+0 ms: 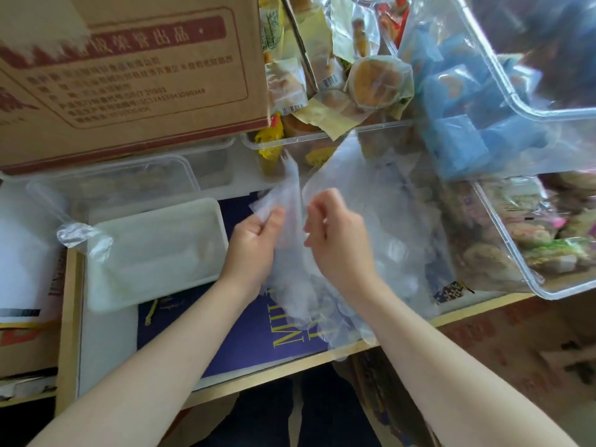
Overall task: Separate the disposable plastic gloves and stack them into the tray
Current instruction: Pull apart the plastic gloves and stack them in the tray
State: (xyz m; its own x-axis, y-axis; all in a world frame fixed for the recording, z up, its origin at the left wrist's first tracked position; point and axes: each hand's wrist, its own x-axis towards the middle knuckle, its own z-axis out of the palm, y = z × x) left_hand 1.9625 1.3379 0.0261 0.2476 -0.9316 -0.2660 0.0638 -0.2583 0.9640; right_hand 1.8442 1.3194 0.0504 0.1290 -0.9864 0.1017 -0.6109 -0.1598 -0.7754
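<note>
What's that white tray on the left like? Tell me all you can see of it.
The white tray is a shallow rectangle with rounded corners and a raised rim, seemingly foam or matte plastic. It lies flat, left of the left hand, partly on a dark blue printed sheet. Thin clear plastic film drapes over its far left corner. Neither hand touches it.

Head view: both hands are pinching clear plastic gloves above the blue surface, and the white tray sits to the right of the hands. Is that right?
Not quite. The head view shows the white tray to the left of the hands, not the right. The rest holds: the left hand and the right hand each pinch the clear plastic gloves above the blue surface.
</note>
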